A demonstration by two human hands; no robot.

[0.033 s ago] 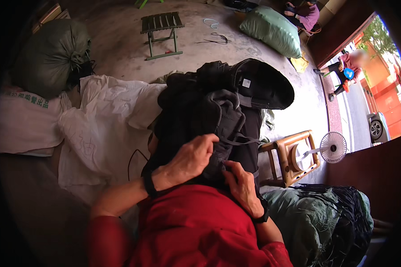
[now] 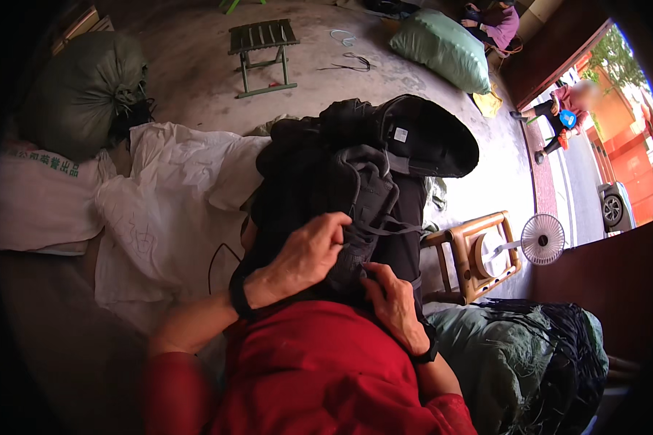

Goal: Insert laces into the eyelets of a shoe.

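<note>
At the far left we see a stuffed grey-green sack [image 2: 80,90] lying above a white printed sack [image 2: 40,203], and just beside them a crumpled white sheet [image 2: 170,210] spreads over the floor. Our left hand [image 2: 308,254] comes next, curled down and gripping the dark grey hooded garment [image 2: 363,196] near its drawcords, a black band on the wrist. That garment lies bunched on a pile of black clothing [image 2: 305,167] in front of our red-clad lap, its hood [image 2: 432,134] open and turned upward. Our right hand [image 2: 392,301] pinches the garment's lower edge, fingers closed on the cloth. We judge the handling only partly done: the garment is gathered and held by both hands, yet it looks rumpled, neither flat nor folded. Further right stand a small wooden stool [image 2: 475,254] and a white fan [image 2: 543,239], with a netted green sack [image 2: 530,359] below.
</note>
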